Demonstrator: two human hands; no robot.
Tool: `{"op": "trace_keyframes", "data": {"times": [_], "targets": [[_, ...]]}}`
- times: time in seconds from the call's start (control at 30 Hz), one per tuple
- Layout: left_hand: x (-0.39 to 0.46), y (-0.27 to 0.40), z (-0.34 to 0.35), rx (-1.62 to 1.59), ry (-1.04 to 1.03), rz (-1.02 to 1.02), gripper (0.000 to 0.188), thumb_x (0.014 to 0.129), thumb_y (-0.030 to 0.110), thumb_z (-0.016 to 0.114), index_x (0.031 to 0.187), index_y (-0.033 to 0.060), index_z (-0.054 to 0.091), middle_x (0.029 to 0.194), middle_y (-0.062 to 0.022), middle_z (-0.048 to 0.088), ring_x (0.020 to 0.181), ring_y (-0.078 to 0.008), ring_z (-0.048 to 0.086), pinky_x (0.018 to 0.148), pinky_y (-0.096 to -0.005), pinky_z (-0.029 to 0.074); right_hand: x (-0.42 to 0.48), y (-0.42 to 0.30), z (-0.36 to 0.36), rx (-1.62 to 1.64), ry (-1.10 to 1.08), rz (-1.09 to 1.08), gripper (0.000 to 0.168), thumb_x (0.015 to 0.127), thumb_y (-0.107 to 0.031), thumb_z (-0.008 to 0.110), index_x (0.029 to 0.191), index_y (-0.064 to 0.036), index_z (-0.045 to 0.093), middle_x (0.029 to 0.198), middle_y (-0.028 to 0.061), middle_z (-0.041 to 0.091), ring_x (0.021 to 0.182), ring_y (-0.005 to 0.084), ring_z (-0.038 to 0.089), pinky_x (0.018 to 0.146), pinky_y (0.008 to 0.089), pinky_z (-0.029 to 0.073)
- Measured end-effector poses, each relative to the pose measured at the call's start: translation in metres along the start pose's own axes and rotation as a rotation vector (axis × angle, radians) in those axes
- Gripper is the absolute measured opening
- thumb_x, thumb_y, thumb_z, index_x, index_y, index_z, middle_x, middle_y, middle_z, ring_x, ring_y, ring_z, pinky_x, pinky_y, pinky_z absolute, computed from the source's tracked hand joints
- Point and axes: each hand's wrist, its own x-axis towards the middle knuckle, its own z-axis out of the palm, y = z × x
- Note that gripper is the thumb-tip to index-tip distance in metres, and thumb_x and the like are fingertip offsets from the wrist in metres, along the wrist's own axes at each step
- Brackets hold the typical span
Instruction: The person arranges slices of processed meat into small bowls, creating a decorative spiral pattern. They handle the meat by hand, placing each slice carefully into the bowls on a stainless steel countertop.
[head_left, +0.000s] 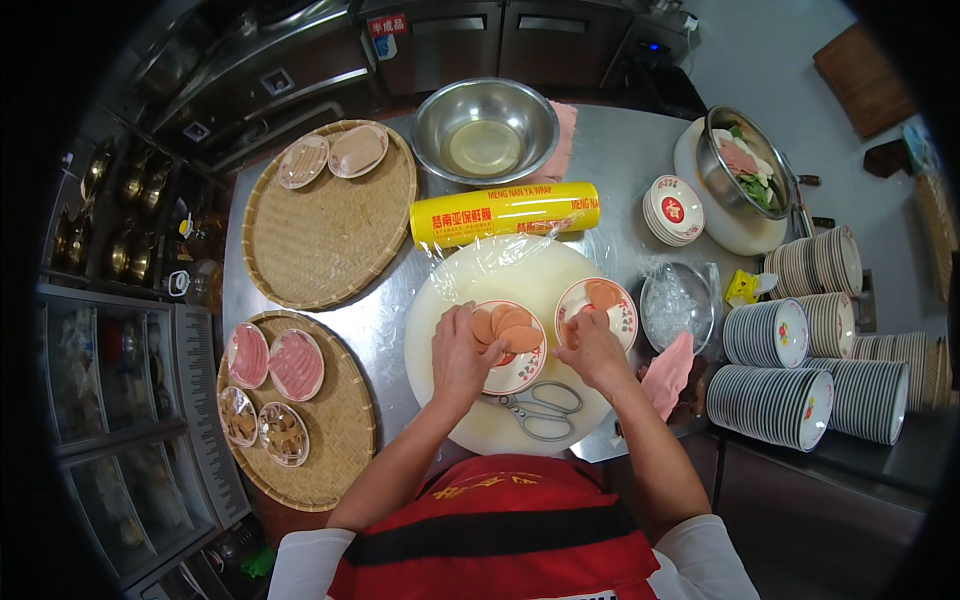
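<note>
On a round white cutting board (442, 292) lies a printed plate (517, 375) with overlapping round slices of pinkish sausage (504, 324). My left hand (463, 358) is at the plate's left side, its thumb against the slices. My right hand (592, 349) reaches over a second printed plate (624, 319), its fingertips at a slice near the left rim; whether they grip it cannot be told. More slices (602, 294) lie at that plate's top. Grey-handled scissors (544, 409) rest on the board below the first plate.
A yellow cling film roll (506, 215) lies behind the board, a steel bowl (486, 131) beyond it. Woven bamboo trays (326, 240) with plated food stand left. Small stacked dishes (673, 210), a bowl of clear plastic film (677, 307), a bowl of vegetables (745, 161) and plate stacks (769, 405) stand right.
</note>
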Motion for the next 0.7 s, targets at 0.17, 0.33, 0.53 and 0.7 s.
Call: {"op": "trace_keyframes", "data": {"times": [0.17,0.33,0.53,0.7], "targets": [[0.000,-0.003,-0.013,-0.006,0.040,-0.025,0.066,0.070,0.016,0.080,0.125,0.0002,0.047,0.122,-0.0195,0.049,0.113,-0.0365,0.048,0.095,-0.0422,0.040,-0.010,0.011,-0.006,0.033,-0.005,-0.081,0.033,0.084,-0.027,0.067,0.108,-0.005,0.062,0.101,0.0141,0.063,0.092,0.0340,0.062,0.080,0.0406,0.049],[-0.004,0.009,-0.028,-0.154,0.071,-0.009,0.052,0.077,0.011,0.074,0.122,0.0002,0.050,0.115,-0.0168,0.053,0.106,-0.0315,0.054,0.089,-0.0370,0.045,-0.012,0.032,-0.014,0.323,0.146,-0.022,0.028,0.093,-0.025,0.056,0.111,-0.005,0.063,0.101,0.0118,0.067,0.078,0.0306,0.067,0.073,0.0385,0.053],[-0.004,0.037,-0.020,-0.912,-0.419,-0.334,0.031,0.091,0.017,0.062,0.117,0.0019,0.056,0.099,-0.0043,0.062,0.087,-0.0121,0.060,0.070,-0.0240,0.047,-0.028,0.003,-0.048,0.996,-0.273,0.015,0.043,0.093,-0.011,0.056,0.133,-0.002,0.047,0.106,0.0077,0.061,0.086,0.0136,0.060,0.075,0.0277,0.051],[0.003,0.048,-0.016,-1.151,-0.654,-0.547,0.026,0.092,0.018,0.062,0.114,0.0037,0.058,0.094,-0.0038,0.063,0.078,-0.0084,0.059,0.065,-0.0201,0.045,-0.031,-0.002,-0.046,0.859,-0.441,-0.125,0.047,0.091,-0.004,0.055,0.136,-0.002,0.042,0.103,0.0096,0.060,0.090,0.0137,0.058,0.074,0.0277,0.051]]}}
